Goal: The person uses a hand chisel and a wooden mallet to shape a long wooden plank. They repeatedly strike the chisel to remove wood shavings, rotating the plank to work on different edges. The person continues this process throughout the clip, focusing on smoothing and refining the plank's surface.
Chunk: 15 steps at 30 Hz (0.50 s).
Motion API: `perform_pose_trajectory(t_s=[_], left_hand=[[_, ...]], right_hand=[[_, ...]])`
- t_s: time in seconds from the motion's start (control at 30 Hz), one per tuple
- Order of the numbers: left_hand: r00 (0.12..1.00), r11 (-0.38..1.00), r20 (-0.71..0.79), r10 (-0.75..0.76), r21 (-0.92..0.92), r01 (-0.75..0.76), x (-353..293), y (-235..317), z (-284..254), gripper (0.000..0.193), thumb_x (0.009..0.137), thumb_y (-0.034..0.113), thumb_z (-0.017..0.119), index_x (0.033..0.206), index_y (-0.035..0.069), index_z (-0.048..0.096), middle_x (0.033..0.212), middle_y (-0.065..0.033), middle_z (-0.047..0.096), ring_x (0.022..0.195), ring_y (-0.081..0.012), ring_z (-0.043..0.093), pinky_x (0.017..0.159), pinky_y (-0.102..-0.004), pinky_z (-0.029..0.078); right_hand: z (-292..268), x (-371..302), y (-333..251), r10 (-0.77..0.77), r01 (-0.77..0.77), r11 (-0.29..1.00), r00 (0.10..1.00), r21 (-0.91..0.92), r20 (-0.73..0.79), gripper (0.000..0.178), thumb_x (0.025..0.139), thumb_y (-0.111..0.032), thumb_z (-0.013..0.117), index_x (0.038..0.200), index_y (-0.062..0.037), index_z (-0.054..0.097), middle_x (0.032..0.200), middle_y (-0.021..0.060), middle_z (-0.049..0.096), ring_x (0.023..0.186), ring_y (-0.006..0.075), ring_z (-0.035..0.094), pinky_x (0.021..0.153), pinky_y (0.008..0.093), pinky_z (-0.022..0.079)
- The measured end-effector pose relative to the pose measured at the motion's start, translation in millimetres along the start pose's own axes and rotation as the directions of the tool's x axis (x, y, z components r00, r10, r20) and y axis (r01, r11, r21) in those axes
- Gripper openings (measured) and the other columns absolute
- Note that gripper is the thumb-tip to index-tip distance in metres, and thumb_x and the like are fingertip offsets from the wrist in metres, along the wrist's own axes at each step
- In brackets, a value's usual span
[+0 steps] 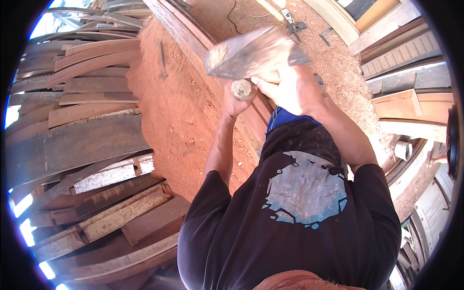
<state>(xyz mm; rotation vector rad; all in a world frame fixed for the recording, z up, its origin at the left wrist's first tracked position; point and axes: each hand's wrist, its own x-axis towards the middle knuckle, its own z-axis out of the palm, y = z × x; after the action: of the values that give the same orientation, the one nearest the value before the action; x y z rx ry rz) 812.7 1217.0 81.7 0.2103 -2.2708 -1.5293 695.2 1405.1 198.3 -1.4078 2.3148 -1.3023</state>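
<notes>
My left hand (234, 104) is wrapped round an upright tool with a round wooden handle (241, 89). The handle's battered end faces up, and the tool's lower part is hidden. In my right hand (295, 89) is a thick wooden block (256, 53), smeared by motion, with a pale worn end. It hangs just above and beyond the handle; whether they touch I cannot tell. Beneath both hands a long reddish wooden beam (193, 36) runs from the far left toward my body.
Stacked planks (92, 140) fill the left side. A long-handled tool (162, 60) lies on reddish sawdust (164, 116). At the far right are a power strip with a plug (288, 18), a dark angled piece (328, 36) and leaning boards (398, 55). A metal cylinder (403, 151) sits at right.
</notes>
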Motion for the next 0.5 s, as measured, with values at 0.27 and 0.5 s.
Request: perform_pose_trajectory(t_s=[0.27, 0.5], left_hand=[[0.972, 0.986, -0.175, -0.155, -0.083, 0.143, -10.6, -26.1, 14.3, 0.028, 0.081, 0.006, 0.079, 0.106, 0.0, 0.069, 0.093, -0.0081, 0.074, 0.086, -0.0138, 0.068, 0.076, -0.0297, 0.056], [0.951, 0.977, -0.26, -0.169, -0.169, 0.127, 18.1, -39.1, 5.2, 0.025, 0.081, 0.002, 0.082, 0.101, 0.002, 0.067, 0.098, -0.0064, 0.072, 0.089, -0.013, 0.069, 0.082, -0.0277, 0.055]], right_hand=[[19.8, -23.1, 36.4, 0.191, -0.173, 0.98, 0.96, -0.101, 0.207, 0.036, 0.086, -0.019, 0.075, 0.112, 0.0019, 0.062, 0.095, 0.025, 0.071, 0.096, 0.0447, 0.069, 0.085, 0.0502, 0.055], [-9.5, -14.0, 29.0, 0.132, -0.127, 0.988, 0.99, 0.088, -0.054, 0.067, 0.09, -0.031, 0.076, 0.136, 0.0135, 0.055, 0.091, 0.0307, 0.068, 0.082, 0.0434, 0.069, 0.077, 0.0458, 0.055]])
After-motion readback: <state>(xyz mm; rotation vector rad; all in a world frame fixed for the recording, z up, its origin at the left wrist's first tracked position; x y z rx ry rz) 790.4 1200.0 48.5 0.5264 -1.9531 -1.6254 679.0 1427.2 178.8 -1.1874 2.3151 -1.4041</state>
